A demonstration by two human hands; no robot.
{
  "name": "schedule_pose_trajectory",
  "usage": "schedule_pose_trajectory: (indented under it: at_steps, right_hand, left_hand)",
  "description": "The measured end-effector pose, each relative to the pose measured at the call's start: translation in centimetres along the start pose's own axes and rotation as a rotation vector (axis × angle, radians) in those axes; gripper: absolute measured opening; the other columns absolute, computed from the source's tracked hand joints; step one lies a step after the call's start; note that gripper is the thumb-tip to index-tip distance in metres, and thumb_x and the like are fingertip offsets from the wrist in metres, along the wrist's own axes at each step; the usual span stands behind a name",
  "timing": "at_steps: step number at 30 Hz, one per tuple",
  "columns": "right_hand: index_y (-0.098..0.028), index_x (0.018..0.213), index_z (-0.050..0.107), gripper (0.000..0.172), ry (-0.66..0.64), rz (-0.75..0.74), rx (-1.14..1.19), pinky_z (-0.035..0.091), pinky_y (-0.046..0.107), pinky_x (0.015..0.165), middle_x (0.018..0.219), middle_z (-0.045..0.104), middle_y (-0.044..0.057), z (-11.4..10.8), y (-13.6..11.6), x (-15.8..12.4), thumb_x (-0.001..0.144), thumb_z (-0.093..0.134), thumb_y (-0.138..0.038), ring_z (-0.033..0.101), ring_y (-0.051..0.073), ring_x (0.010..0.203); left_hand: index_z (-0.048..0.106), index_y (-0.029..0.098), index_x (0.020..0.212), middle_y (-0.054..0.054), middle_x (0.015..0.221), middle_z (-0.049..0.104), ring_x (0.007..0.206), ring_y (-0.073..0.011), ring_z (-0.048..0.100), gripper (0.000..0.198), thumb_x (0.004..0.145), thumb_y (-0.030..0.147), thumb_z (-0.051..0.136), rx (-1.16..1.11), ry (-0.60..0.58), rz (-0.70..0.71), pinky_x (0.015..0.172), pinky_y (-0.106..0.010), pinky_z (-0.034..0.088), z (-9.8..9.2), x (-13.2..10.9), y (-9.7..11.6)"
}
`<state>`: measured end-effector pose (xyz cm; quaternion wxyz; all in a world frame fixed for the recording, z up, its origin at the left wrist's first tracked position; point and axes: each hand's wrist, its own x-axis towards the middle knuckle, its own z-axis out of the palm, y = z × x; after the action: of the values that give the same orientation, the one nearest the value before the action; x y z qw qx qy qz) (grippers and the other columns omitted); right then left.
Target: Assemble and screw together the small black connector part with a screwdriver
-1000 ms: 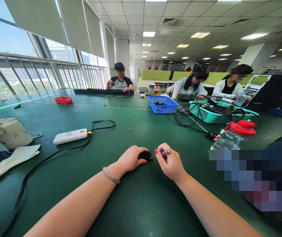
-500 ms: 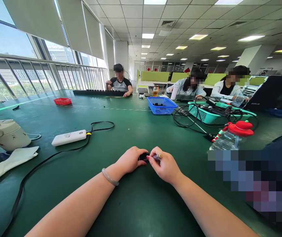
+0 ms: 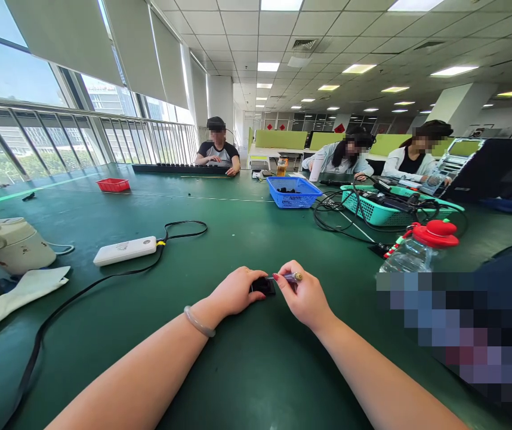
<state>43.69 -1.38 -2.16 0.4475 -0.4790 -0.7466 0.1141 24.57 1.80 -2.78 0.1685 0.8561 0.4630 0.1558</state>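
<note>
My left hand (image 3: 237,291) rests on the green table (image 3: 247,370) with its fingers curled around a small black part (image 3: 264,285). A pale bangle sits on that wrist. My right hand (image 3: 303,298) pinches a small screwdriver (image 3: 288,277) with a purplish handle and a brass end. Its thin tip points left and meets the top of the black part. Both hands are close together at the middle of the table's near side.
A white power bank (image 3: 124,250) with a black cable (image 3: 81,292) lies to the left, beside a cream kettle (image 3: 12,243) and a white cloth (image 3: 14,297). A red-capped water bottle (image 3: 417,251) stands to the right. Blue basket (image 3: 294,191), teal basket (image 3: 399,209) and three seated people are across the table.
My right hand drew in against the black part, then eased slightly right again with the screwdriver turned in its fingers. My left hand stayed on the part.
</note>
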Motion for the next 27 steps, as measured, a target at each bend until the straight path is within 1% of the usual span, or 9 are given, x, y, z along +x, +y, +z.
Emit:
schedule_pose_trajectory:
  at_steps: [5, 10, 13, 16, 18, 21, 23, 25, 27]
  right_hand:
    - [-0.025, 0.076, 0.051, 0.021, -0.017, 0.026, 0.016, 0.036, 0.024, 0.047, 0.054, 0.053, -0.005, -0.1, 0.1, 0.1, 0.091, 0.049, -0.039, 0.047, 0.013, 0.045]
    - [-0.025, 0.075, 0.050, 0.021, -0.032, 0.031, 0.028, 0.036, 0.024, 0.048, 0.055, 0.053, -0.005, -0.2, 0.0, 0.1, 0.091, 0.050, -0.038, 0.047, 0.013, 0.047]
    - [-0.025, 0.075, 0.050, 0.022, -0.032, 0.045, 0.039, 0.035, 0.024, 0.048, 0.054, 0.052, -0.005, -0.1, 0.1, 0.1, 0.091, 0.050, -0.039, 0.047, 0.013, 0.047]
    - [-0.024, 0.076, 0.052, 0.025, -0.011, 0.070, 0.096, 0.035, 0.024, 0.049, 0.055, 0.053, -0.004, -0.1, 0.3, 0.1, 0.092, 0.052, -0.044, 0.047, 0.013, 0.048]
    - [-0.024, 0.079, 0.053, 0.028, 0.078, 0.108, 0.191, 0.037, 0.025, 0.050, 0.058, 0.054, -0.004, -0.2, 0.8, 0.2, 0.092, 0.052, -0.048, 0.049, 0.013, 0.049]
    - [-0.023, 0.083, 0.052, 0.033, 0.327, 0.209, 0.310, 0.040, 0.026, 0.051, 0.059, 0.054, -0.003, -0.6, 2.0, 0.5, 0.092, 0.049, -0.055, 0.050, 0.014, 0.050]
    - [-0.024, 0.081, 0.051, 0.036, 0.448, 0.292, 0.270, 0.039, 0.026, 0.051, 0.056, 0.050, -0.004, -1.1, 2.8, 0.8, 0.091, 0.047, -0.058, 0.046, 0.014, 0.048]
    - [-0.024, 0.075, 0.050, 0.038, 0.494, 0.344, 0.144, 0.038, 0.028, 0.054, 0.055, 0.049, -0.004, -1.5, 3.6, 1.2, 0.088, 0.048, -0.059, 0.047, 0.015, 0.049]
    - [-0.024, 0.071, 0.049, 0.039, 0.520, 0.384, 0.051, 0.038, 0.029, 0.056, 0.054, 0.050, -0.003, -1.8, 4.2, 1.5, 0.087, 0.046, -0.059, 0.048, 0.016, 0.052]
  left_hand:
    - [0.060, 0.025, 0.128, -0.009, 0.113, 0.069, 0.107, -0.0264, 0.061, 0.046, 0.084, 0.031, 0.069, -0.009, 0.006, 0.009, 0.096, -0.039, 0.048, 0.0, -0.1, 0.0]
    - [0.061, 0.024, 0.126, -0.008, 0.116, 0.068, 0.111, -0.0261, 0.060, 0.041, 0.086, 0.029, 0.066, -0.016, 0.025, 0.036, 0.099, -0.039, 0.047, 0.1, -0.2, -0.1]
    - [0.061, 0.023, 0.125, -0.007, 0.122, 0.067, 0.116, -0.0248, 0.058, 0.037, 0.089, 0.028, 0.062, -0.042, 0.050, 0.065, 0.103, -0.039, 0.045, 0.1, -0.2, 0.1]
    - [0.058, 0.023, 0.127, -0.007, 0.127, 0.065, 0.118, -0.0230, 0.056, 0.035, 0.092, 0.025, 0.055, -0.065, 0.108, 0.104, 0.107, -0.038, 0.044, 0.0, -0.3, 0.3]
    - [0.055, 0.023, 0.131, -0.007, 0.130, 0.062, 0.120, -0.0222, 0.055, 0.038, 0.094, 0.022, 0.049, -0.061, 0.165, 0.113, 0.108, -0.037, 0.042, 0.0, -0.2, 0.3]
    - [0.053, 0.024, 0.137, -0.008, 0.131, 0.059, 0.118, -0.0227, 0.054, 0.045, 0.095, 0.016, 0.040, 0.006, 0.227, 0.033, 0.106, -0.037, 0.044, 0.1, -0.1, 0.2]
    - [0.053, 0.027, 0.139, -0.010, 0.130, 0.057, 0.113, -0.0238, 0.055, 0.048, 0.095, 0.015, 0.036, 0.097, 0.231, -0.070, 0.101, -0.038, 0.046, 0.1, -0.1, 0.1]
    - [0.056, 0.029, 0.137, -0.011, 0.130, 0.054, 0.109, -0.0252, 0.057, 0.048, 0.096, 0.017, 0.035, 0.201, 0.201, -0.161, 0.097, -0.040, 0.047, 0.1, -0.1, 0.0]
    - [0.059, 0.030, 0.135, -0.012, 0.131, 0.053, 0.107, -0.0268, 0.058, 0.047, 0.097, 0.019, 0.034, 0.286, 0.156, -0.212, 0.094, -0.043, 0.047, 0.1, -0.2, 0.1]
